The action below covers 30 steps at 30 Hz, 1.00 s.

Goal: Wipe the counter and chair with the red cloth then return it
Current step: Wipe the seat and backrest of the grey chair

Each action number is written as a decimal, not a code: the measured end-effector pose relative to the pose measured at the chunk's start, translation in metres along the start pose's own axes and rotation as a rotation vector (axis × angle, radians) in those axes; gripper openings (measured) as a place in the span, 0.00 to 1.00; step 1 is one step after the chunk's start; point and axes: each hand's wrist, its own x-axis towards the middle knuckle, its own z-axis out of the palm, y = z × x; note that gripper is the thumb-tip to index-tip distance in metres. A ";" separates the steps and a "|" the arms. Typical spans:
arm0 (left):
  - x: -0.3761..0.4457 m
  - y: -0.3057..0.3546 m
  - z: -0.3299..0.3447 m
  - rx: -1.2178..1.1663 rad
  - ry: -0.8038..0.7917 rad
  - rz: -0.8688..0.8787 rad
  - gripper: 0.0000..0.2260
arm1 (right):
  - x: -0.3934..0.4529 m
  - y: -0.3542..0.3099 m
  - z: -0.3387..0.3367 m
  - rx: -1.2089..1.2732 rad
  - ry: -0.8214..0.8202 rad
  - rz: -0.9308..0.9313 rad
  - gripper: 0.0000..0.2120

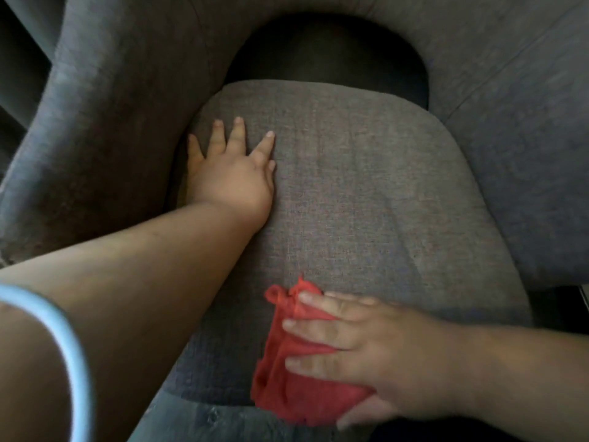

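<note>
The red cloth lies bunched and folded on the near edge of the chair's seat cushion, a little right of the middle, with one corner sticking up toward the far side. The right hand presses flat on top of it, fingers spread and pointing left, the thumb tucked under the near edge of the cloth, so the cloth is pinned between palm and cushion rather than balled in a fist. The left hand rests farther away on the left side of the same cushion, open and empty, fingers fanned out, palm down against the grey fabric. Its forearm runs back toward the near left, where a pale blue sleeve edge shows. The chair is grey, with a curved padded arm and back wrapping round the far side of the seat, and a dark gap behind the cushion
</note>
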 end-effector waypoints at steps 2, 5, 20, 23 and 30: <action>-0.002 0.000 0.002 -0.010 0.008 0.001 0.24 | 0.010 0.013 -0.002 -0.047 0.004 -0.085 0.31; 0.001 -0.002 0.003 -0.014 0.002 -0.006 0.24 | 0.049 0.067 -0.016 -0.121 0.048 0.034 0.34; -0.001 0.002 0.004 -0.031 0.031 -0.007 0.25 | 0.155 0.191 -0.051 0.117 0.590 0.741 0.27; 0.000 -0.001 0.002 -0.056 0.004 0.002 0.25 | 0.131 0.149 -0.045 0.195 0.498 0.607 0.27; -0.001 0.001 0.003 -0.049 0.020 -0.013 0.25 | 0.019 0.056 -0.025 0.308 0.152 0.208 0.16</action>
